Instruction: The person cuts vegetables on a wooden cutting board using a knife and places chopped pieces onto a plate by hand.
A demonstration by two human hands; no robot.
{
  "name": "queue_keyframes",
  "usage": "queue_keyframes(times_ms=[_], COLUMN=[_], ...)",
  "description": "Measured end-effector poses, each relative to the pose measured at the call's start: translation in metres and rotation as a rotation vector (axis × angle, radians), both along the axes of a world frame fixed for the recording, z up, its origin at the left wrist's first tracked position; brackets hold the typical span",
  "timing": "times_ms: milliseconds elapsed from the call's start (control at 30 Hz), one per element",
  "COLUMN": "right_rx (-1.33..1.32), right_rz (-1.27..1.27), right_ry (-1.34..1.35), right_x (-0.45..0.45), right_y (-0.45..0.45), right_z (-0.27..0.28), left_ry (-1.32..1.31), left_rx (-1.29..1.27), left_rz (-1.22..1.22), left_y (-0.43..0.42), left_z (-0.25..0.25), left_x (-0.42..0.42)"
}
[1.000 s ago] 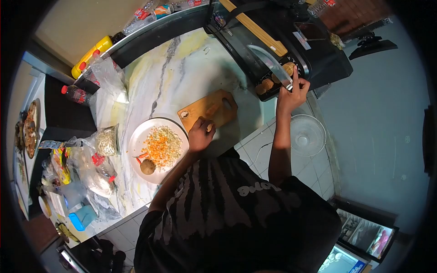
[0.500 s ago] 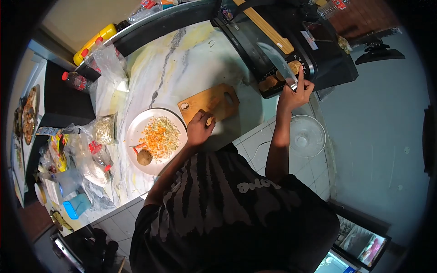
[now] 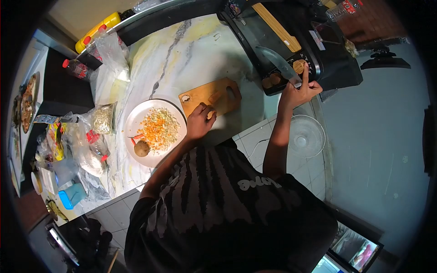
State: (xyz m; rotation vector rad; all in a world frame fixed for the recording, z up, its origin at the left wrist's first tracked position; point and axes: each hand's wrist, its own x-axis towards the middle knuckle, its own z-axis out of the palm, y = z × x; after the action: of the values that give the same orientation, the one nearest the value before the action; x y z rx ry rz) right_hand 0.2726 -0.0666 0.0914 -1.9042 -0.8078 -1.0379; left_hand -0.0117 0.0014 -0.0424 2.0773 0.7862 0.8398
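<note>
My right hand (image 3: 296,94) grips a kitchen knife (image 3: 278,63) by its handle, the broad blade pointing up and left over the black appliance. Its index finger stretches out to a round wood-coloured piece (image 3: 299,67) on that appliance. On the wooden cutting board (image 3: 189,105), my left hand (image 3: 199,122) has its fingers curled around a small pale-orange piece of food (image 3: 210,114). Beyond those fingers lies a brownish-orange piece (image 3: 214,97). Left of the board, a pale plate (image 3: 132,125) holds chopped orange and pale vegetables (image 3: 159,129), red chillies (image 3: 135,137) and a round brown potato-like item (image 3: 141,149).
The black appliance (image 3: 259,27) bears more brown round pieces (image 3: 275,78) and a long wooden slat (image 3: 277,27). Bags (image 3: 105,119), bottles (image 3: 77,69) and a blue-lidded container (image 3: 67,199) crowd the counter's left side. A white fan (image 3: 304,136) stands below, right.
The view has shifted slightly. My left hand has drawn back a little on the board, exposing the brownish-orange piece. My right hand keeps the knife, its index finger still at the round piece.
</note>
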Motion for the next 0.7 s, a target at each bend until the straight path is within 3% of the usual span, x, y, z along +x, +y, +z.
queue_keyframes(times_ms=[333, 700], right_rx=[0.132, 0.074], right_rz=[0.045, -0.021], right_ry=[-0.064, -0.035], right_x=[0.004, -0.005], right_y=[0.007, 0.005], right_z=[-0.013, 0.000], left_ry=[0.015, 0.042], left_rx=[0.020, -0.021], left_rz=[-0.007, -0.004], left_y=[0.001, -0.001], left_z=[0.001, 0.003], left_x=[0.000, 0.000])
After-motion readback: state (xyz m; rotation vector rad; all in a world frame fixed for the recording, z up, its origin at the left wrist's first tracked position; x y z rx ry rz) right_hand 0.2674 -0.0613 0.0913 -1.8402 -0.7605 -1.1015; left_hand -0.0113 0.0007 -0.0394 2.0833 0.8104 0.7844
